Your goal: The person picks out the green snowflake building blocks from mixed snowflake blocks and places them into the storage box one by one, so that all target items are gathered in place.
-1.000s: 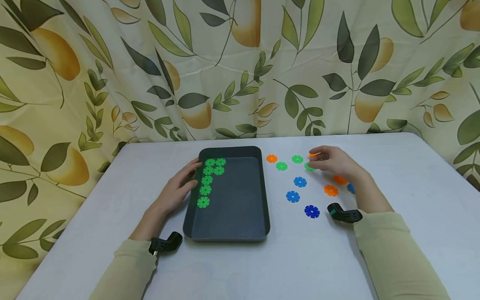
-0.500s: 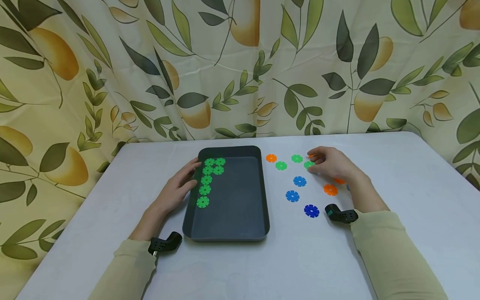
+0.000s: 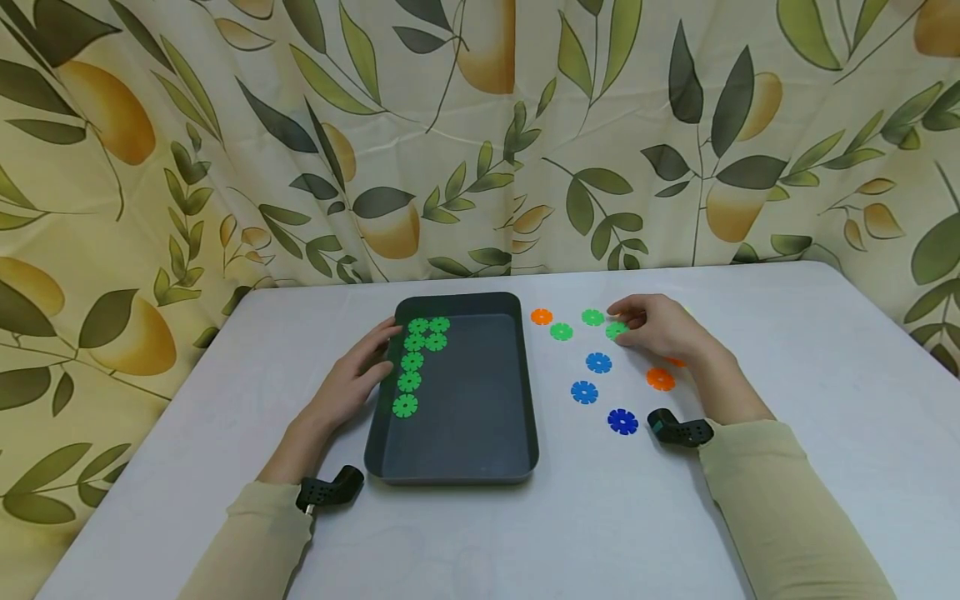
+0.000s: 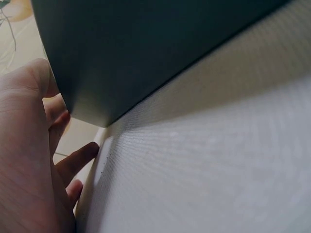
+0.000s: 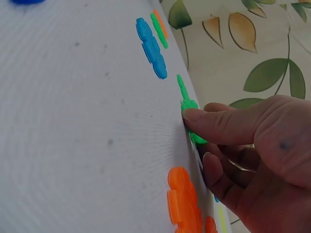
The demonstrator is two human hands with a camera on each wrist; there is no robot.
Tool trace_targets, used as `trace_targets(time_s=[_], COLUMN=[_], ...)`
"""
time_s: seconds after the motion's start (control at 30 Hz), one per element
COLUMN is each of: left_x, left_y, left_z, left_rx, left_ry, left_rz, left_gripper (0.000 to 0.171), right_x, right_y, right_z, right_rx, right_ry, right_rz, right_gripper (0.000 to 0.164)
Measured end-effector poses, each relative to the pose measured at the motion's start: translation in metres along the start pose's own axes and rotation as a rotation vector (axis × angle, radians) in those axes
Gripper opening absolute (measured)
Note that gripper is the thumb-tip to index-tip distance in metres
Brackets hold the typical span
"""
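Observation:
My right hand [image 3: 660,327] is over the loose discs right of the tray. Its thumb and curled fingers pinch a green notched plastic disc [image 3: 617,330], low at the table surface. In the right wrist view the thumb presses on that green disc [image 5: 190,104], and the other fingers curl behind it. My left hand [image 3: 348,371] rests along the left side of a dark grey tray [image 3: 480,417], thumb at the rim. Up close in the left wrist view, the fingers lie loosely against the outer wall. Several green discs [image 3: 412,361] lie in the tray's left part.
Right of the tray lie two more green discs [image 3: 561,332], an orange disc [image 3: 542,317], blue discs [image 3: 584,392], a dark blue disc [image 3: 622,422] and another orange disc [image 3: 660,379]. A floral curtain [image 3: 480,150] hangs behind the white table [image 3: 465,542].
My right hand has shifted slightly left, its fingers drawing closer around the green disc. It covers the orange disc behind it. My left hand and the tray stay in place.

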State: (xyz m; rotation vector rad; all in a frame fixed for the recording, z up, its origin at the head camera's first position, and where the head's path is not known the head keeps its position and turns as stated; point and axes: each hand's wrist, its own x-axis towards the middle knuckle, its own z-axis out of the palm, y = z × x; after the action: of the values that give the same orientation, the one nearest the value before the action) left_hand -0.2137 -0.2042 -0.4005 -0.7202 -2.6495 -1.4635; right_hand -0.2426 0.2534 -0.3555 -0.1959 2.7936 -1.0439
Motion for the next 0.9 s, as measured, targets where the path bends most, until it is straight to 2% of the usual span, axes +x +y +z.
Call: trace_targets(time_s=[0.3, 0.57, 0.9], left_x=[0.0006, 0.0006, 0.0001], left_y=[0.0002, -0.0002, -0.0002], left_z=[0.0005, 0.001, 0.0008], left_rx=[0.003, 0.003, 0.002], left_ry=[0.002, 0.0, 0.002], left_rz=[0.001, -0.006, -0.007], left_gripper=[0.051, 0.052, 0.051], right_x=[0.0, -0.001, -0.0006], right_y=[-0.001, -0.0021, -0.0034], right_z=[-0.0003, 0.001, -0.0011], right_rx=[-0.01, -0.019, -0.002], right_ry=[-0.002, -0.013, -0.035], right_rz=[0.009, -0.015, 0.01], right_gripper=[0.043, 0.035, 0.03])
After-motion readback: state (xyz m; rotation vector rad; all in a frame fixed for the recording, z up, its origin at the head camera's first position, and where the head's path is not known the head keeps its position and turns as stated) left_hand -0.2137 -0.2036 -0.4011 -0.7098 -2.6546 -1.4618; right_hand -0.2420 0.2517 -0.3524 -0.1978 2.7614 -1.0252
